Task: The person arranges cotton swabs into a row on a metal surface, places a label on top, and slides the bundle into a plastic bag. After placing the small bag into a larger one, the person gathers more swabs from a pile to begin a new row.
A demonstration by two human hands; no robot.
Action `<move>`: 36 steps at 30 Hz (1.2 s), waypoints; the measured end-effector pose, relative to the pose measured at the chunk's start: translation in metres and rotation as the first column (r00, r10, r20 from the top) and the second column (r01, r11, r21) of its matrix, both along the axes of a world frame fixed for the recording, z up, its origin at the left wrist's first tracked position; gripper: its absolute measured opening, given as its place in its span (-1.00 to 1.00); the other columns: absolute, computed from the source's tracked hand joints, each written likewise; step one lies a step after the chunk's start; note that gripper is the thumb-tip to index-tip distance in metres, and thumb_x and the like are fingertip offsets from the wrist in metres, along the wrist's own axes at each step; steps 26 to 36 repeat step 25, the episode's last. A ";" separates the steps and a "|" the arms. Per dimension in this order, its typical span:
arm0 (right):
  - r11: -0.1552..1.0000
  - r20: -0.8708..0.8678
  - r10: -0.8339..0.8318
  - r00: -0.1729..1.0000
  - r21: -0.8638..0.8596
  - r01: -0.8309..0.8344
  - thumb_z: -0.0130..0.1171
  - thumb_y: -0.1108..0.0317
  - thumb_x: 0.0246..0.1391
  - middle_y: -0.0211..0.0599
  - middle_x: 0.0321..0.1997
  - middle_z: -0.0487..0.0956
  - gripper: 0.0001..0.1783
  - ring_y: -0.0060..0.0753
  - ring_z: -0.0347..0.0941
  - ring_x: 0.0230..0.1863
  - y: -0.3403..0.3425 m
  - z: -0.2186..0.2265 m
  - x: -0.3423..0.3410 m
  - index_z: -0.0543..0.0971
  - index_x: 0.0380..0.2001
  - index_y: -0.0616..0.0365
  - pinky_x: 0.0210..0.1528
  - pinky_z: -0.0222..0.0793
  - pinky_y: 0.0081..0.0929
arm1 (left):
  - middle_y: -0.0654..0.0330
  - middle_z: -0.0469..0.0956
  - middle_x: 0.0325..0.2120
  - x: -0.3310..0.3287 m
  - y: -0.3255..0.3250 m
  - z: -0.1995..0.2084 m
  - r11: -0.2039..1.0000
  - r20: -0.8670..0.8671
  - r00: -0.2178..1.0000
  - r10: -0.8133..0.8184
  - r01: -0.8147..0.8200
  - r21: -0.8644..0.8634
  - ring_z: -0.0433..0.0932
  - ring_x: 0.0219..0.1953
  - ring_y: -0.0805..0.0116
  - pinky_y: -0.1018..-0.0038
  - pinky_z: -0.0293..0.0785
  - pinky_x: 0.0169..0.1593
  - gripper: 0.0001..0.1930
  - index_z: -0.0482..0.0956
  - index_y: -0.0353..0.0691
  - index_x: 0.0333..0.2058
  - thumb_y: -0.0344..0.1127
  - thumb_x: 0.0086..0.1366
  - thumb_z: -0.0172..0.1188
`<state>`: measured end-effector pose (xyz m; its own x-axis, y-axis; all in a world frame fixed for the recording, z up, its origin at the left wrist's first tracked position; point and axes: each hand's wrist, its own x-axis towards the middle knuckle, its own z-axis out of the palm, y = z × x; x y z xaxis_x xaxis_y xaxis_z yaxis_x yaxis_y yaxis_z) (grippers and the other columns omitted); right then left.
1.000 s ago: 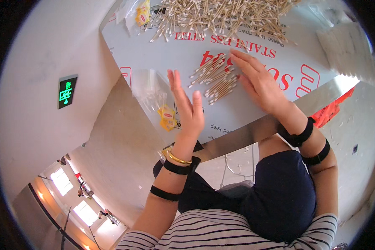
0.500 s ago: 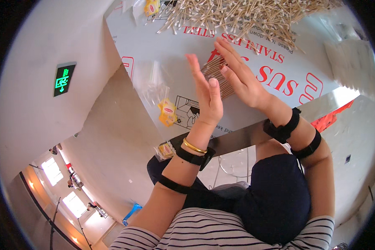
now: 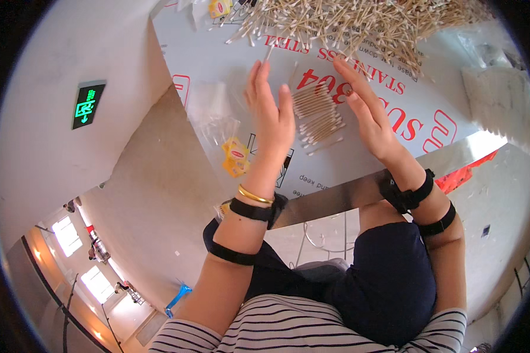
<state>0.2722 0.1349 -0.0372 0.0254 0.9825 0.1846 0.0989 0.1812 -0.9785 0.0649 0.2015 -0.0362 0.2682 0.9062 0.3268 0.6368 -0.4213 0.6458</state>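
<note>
A small row of cotton swabs lies side by side on the grey printed tabletop. To its left my left hand is upright with its palm turned inward, fingers stretched and thumb apart. On the other side my right hand faces it, fingers extended and slanting toward the far left. Neither hand grips anything, and gaps show between both hands and the row. One swab lies a little apart at the row's near end. Beyond my fingertips a big loose pile of cotton swabs spreads over the far part of the table.
Left of my left hand lie clear plastic bags with a yellow card label. Another yellow label sits at the far left. Stacked clear packaging stands at the right. The table's metal edge runs before my knees.
My hands have moved apart, the left one leftward and the right one rightward. The swab row between them, partly covered before, now shows fully.
</note>
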 end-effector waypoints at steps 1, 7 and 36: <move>1.000 0.009 0.005 1.000 -0.009 -0.005 -0.18 0.41 0.44 0.00 0.53 0.24 -0.48 -0.09 0.06 0.58 -0.003 0.000 0.002 0.30 0.40 0.30 0.57 -0.09 -0.25 | -0.18 0.18 0.39 -0.002 0.010 0.000 1.000 0.003 1.000 -0.001 0.001 0.001 0.15 0.42 -0.18 0.04 0.02 0.46 -0.43 0.22 -0.33 0.37 -0.26 0.47 0.07; 0.998 -0.061 0.036 0.997 -0.050 -0.039 -0.17 0.42 0.42 -0.05 0.44 0.35 -0.53 -0.09 0.22 0.48 -0.005 0.008 0.007 0.40 0.31 0.30 0.51 0.06 -0.24 | 0.17 0.61 -0.15 -0.004 0.054 0.008 0.998 -0.200 0.979 0.035 -0.045 -0.044 0.55 -0.05 0.10 0.14 0.34 0.11 -0.70 0.59 -0.11 -0.01 -0.39 0.27 0.28; 0.979 0.555 0.154 0.818 0.024 -0.201 0.42 0.35 -0.08 -0.27 -0.14 0.43 -0.72 -0.12 0.34 0.00 -0.039 0.013 0.016 0.57 -0.27 0.01 0.11 0.28 -0.13 | -0.01 0.53 0.07 -0.010 -0.005 0.015 0.978 0.140 0.985 -0.100 0.123 -0.166 0.49 0.16 0.07 0.13 0.22 0.34 -0.70 0.63 -0.06 0.06 -0.33 0.36 0.27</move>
